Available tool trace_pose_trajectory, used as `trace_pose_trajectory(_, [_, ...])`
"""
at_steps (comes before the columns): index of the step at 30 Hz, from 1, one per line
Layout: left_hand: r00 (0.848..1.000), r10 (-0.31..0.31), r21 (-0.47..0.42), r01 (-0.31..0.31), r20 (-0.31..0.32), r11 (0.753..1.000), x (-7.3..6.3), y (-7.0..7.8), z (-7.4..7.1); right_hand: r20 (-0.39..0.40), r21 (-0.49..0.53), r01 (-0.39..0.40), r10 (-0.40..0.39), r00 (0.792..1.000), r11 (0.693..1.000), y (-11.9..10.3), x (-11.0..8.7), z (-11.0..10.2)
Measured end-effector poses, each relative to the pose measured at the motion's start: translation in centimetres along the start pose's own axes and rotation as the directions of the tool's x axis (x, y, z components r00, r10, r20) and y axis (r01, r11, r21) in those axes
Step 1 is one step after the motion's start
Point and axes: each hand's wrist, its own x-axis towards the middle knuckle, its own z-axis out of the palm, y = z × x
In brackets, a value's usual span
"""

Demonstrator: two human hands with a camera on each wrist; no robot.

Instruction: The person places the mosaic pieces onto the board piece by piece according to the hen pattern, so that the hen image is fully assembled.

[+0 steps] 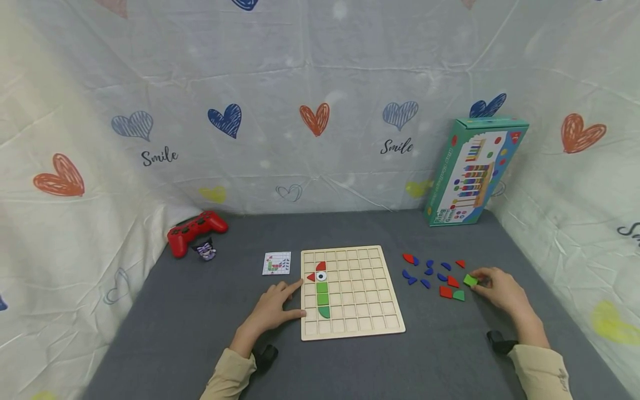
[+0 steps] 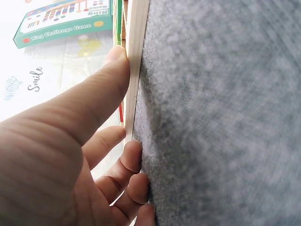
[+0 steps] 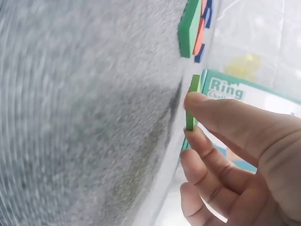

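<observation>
My right hand pinches a light green square tile between thumb and fingers, at the right of the loose pieces; the right wrist view shows the tile edge-on. On the left, my left hand rests with thumb and index finger against the left edge of the wooden grid board. The board's left columns carry a red quarter piece, a red triangle, a white tile with an eye, two green squares and a dark green quarter piece.
Several blue pieces and red pieces lie right of the board, beside a green quarter piece. A pattern card lies left of it. Farther back are a red game controller, a small figure and a green box.
</observation>
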Motion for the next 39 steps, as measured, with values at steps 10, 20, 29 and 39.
trace_pose_trajectory(10, [1.0, -0.005, -0.003, 0.005, 0.001, 1.0, 0.1, 0.2, -0.2, -0.022, 0.011, 0.032, -0.032, 0.999, 0.999, -2.0, 0.1, 0.5])
trace_pose_trajectory(20, [1.0, -0.005, -0.003, 0.005, 0.008, 1.0, 0.1, 0.2, -0.1, -0.031, 0.017, 0.075, -0.075, 0.997, 0.997, -4.8, 0.2, 1.5])
trace_pose_trajectory(29, [1.0, -0.017, -0.008, 0.017, 0.016, 1.0, 0.1, 0.1, 0.0, -0.043, 0.023, 0.107, -0.106, 0.993, 0.994, -7.3, 0.2, 2.1])
trace_pose_trajectory(39, [1.0, -0.015, -0.015, 0.015, 0.016, 1.0, 0.0, 0.1, 0.0, -0.076, 0.024, 0.162, -0.16, 0.984, 0.986, -9.6, 0.2, 2.7])
